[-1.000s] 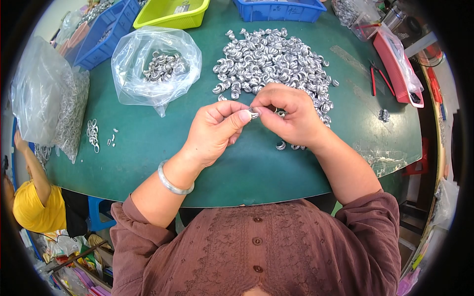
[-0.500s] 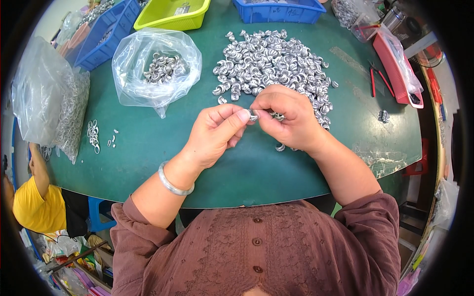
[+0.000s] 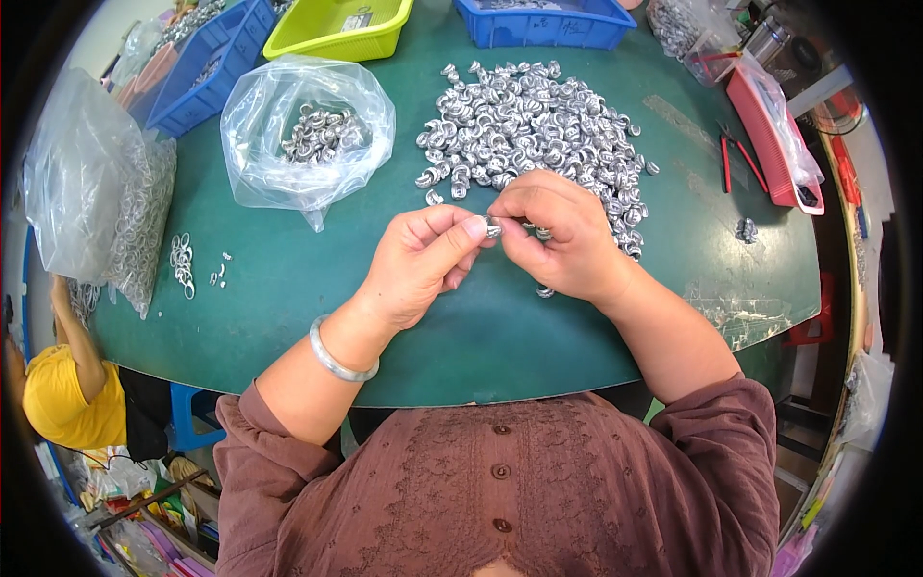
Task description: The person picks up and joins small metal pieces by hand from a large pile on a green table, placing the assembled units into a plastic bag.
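Observation:
A small curved silver metal piece [image 3: 492,230] is held between my hands over the green table [image 3: 452,351]. My left hand [image 3: 420,260] pinches it between thumb and forefinger. The fingertips of my right hand [image 3: 565,231] are closed at the piece's other side; whether they hold anything more is too small to tell. Just beyond my hands spreads a large pile of similar curved silver pieces [image 3: 538,120], partly hidden by my right hand. Farther left, a clear plastic bag [image 3: 248,168] lies open with more silver metal pieces [image 3: 322,135] inside.
At left stand a bulging clear bag of metal rings [image 3: 144,216] and loose rings [image 3: 182,264]. Blue bins [image 3: 548,32] and a lime-green basket [image 3: 380,43] line the far edge. Red-handled pliers [image 3: 738,159] lie beside a pink basket [image 3: 764,125]. A person in yellow [image 3: 77,394] sits at left.
The silver piece has turned slightly between my fingertips. My hands stay in nearly the same place. The person at left has shifted an arm.

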Available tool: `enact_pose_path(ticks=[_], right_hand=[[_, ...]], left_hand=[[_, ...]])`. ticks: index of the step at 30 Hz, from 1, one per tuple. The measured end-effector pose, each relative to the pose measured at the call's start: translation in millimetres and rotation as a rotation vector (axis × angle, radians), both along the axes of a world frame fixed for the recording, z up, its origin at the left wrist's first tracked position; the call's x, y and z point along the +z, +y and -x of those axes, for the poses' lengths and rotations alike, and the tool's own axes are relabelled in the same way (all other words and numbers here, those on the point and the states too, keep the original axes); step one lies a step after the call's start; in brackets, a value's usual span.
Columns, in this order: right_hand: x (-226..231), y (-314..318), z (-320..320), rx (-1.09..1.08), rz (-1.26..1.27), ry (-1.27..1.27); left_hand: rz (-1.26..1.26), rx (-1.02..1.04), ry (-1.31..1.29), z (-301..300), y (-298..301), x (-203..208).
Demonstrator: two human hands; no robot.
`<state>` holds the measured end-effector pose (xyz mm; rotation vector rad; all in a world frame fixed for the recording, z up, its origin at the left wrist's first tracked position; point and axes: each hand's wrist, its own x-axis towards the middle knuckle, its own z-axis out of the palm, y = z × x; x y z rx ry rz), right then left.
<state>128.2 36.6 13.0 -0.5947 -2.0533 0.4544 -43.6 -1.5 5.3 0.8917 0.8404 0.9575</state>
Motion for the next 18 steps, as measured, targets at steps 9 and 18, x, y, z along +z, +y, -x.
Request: enact_pose_path(ticks=[9,18], right_hand=[[0.3,1.1,-0.3,-0.009,-0.074,-0.029],[3.9,4.1,-3.3,0.031,-0.008,-0.051]], left_hand=[[0.022,-0.013,0.008,0.6,1.3,3.6],[-0.253,0.040,0.205,1.2,4.3,1.8]])
